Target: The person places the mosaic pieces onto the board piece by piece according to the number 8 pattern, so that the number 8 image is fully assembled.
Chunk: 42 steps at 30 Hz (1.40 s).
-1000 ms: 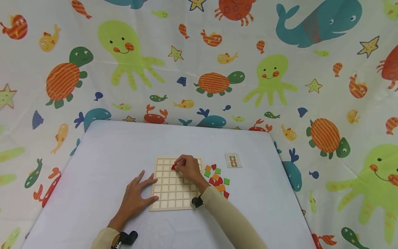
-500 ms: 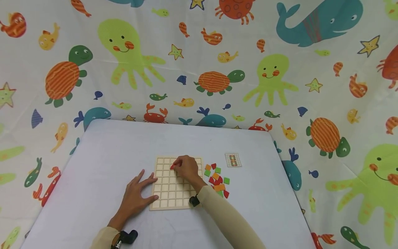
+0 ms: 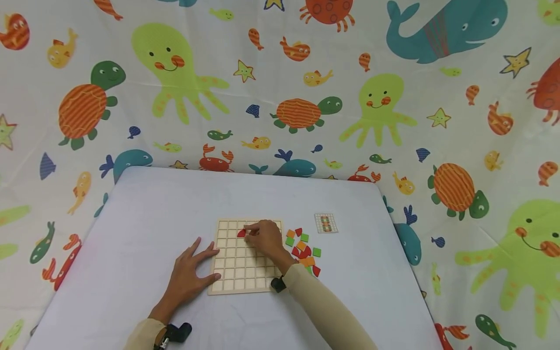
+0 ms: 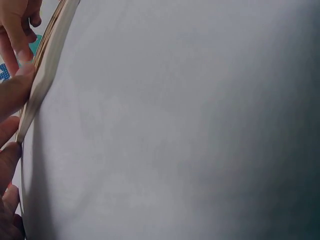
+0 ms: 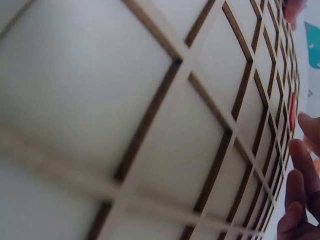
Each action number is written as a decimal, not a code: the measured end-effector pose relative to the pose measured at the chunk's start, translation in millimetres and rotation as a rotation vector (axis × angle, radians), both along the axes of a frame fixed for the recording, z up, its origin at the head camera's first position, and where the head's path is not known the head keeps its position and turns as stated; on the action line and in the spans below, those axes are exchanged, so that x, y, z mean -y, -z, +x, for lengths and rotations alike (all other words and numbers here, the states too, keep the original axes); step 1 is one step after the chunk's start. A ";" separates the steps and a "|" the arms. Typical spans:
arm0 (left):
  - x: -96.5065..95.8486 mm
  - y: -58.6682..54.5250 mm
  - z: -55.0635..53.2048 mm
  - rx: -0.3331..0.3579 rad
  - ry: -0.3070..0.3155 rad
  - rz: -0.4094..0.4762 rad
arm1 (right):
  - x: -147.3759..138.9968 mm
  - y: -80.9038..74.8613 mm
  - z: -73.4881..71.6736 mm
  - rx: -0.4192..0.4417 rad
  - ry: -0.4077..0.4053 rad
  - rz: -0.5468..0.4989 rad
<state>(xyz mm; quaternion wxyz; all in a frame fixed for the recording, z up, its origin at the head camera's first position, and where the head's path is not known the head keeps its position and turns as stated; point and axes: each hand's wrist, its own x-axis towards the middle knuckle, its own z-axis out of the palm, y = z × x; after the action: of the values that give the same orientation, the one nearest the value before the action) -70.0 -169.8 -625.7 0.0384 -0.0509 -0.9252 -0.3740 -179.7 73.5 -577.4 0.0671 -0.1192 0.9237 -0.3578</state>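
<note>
A pale wooden grid board (image 3: 235, 271) lies on the white table in the head view. One red piece with a curved side (image 3: 241, 233) lies in a cell near the board's far row. My right hand (image 3: 268, 240) is just right of that piece, thumb and index finger apart; the right wrist view shows a gap between the fingers and the red piece (image 5: 292, 112). My left hand (image 3: 189, 270), fingers spread, rests against the board's left edge. In the left wrist view its fingertips touch the board's side (image 4: 47, 60). Part of the grid is hidden under my right hand and forearm.
Right of the board lies a loose pile of red, orange and green pieces (image 3: 305, 251). Beyond it is a small pattern card (image 3: 326, 223) with a coloured design on a grid. White cloth (image 3: 183, 204) covers the table; a sea-animal curtain (image 3: 262, 87) hangs behind.
My right thumb and index finger have parted and let go of the red piece, which stays in the board. The left hand holds its place; the head view has shifted slightly.
</note>
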 end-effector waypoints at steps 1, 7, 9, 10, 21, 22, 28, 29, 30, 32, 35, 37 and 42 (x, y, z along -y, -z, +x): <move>0.2 0.1 -0.1 0.000 0.000 -0.001 | -4.3 0.0 0.5 -0.002 -0.004 -0.019; 0.5 -1.1 0.1 -0.018 -0.005 0.004 | -39.4 -1.3 1.4 -0.014 0.005 -0.119; -0.1 -1.8 0.3 -0.023 -0.003 0.009 | -53.6 -2.0 1.7 -0.003 0.033 -0.139; -0.5 -2.1 0.4 -0.025 -0.003 0.010 | -60.8 -2.4 2.0 0.003 0.048 -0.145; -1.1 -0.3 2.0 -0.036 -0.003 0.015 | -119.7 3.8 -3.7 0.042 0.177 -0.021; -0.9 0.0 1.9 -0.039 -0.003 0.013 | -121.6 5.1 -4.5 0.049 0.177 0.000; -0.6 -0.1 0.5 -0.027 0.000 0.004 | -123.7 11.6 -9.2 0.068 0.168 0.089; -0.4 -0.4 0.5 -0.024 -0.002 0.002 | -122.8 11.7 -9.9 0.067 0.167 0.095; -0.2 -0.5 0.5 -0.019 -0.002 -0.001 | -121.6 11.5 -10.5 0.064 0.165 0.094; 0.0 -0.3 0.4 -0.017 -0.003 -0.002 | -119.4 9.9 -11.3 0.068 0.166 0.098; 0.4 1.3 0.3 -0.022 -0.002 -0.002 | -117.4 6.1 -11.8 0.081 0.162 0.106; 0.5 2.5 0.3 -0.028 0.001 0.003 | -117.0 3.8 -11.4 0.098 0.168 0.108; 0.9 3.6 0.3 -0.036 0.000 0.011 | -117.3 -2.7 -10.2 0.092 0.165 0.054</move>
<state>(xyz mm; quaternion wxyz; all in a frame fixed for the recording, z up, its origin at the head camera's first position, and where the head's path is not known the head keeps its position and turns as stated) -69.7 -170.6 -629.3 0.0552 -0.0575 -0.9224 -0.3779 -189.9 190.9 -574.7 0.0828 -0.0242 0.9358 -0.3419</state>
